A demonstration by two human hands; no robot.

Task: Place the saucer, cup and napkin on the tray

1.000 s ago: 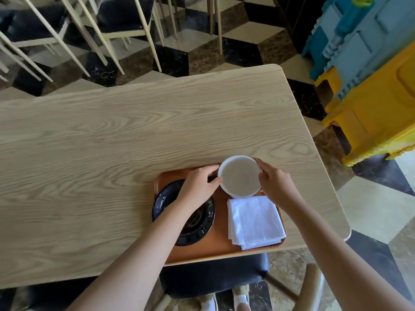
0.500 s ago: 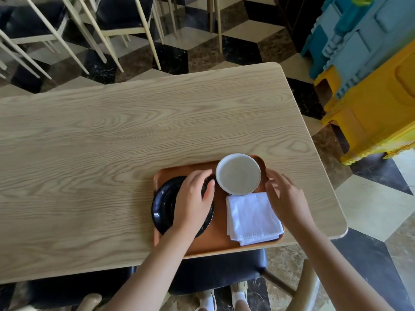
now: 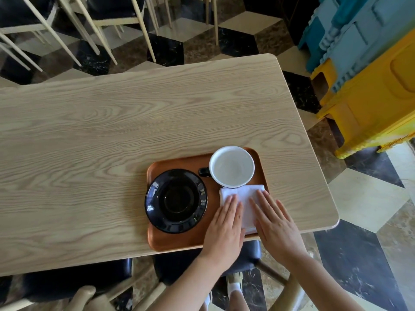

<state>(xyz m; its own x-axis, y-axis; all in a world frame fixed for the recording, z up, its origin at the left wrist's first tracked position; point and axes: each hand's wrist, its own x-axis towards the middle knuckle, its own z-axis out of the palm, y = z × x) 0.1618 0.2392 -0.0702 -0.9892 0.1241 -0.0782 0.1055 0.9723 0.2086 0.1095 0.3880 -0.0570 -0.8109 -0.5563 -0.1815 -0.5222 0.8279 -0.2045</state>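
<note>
An orange-brown tray lies near the table's front right edge. On its left part sits a black saucer. At its back right stands a cup, white inside, with a dark handle pointing left. A folded white napkin lies on the tray just in front of the cup. My left hand and my right hand rest flat on the napkin, fingers stretched out, covering most of it. Neither hand grips anything.
The light wooden table stretches left and back from the tray. Dark-seated chairs stand under the front edge, more chairs behind the table. Stacked yellow and blue plastic furniture stands on the floor at the right.
My left hand left the cup and then the saucer, and my right hand left the cup. Both now lie flat on the napkin. The cup stands alone on the tray.
</note>
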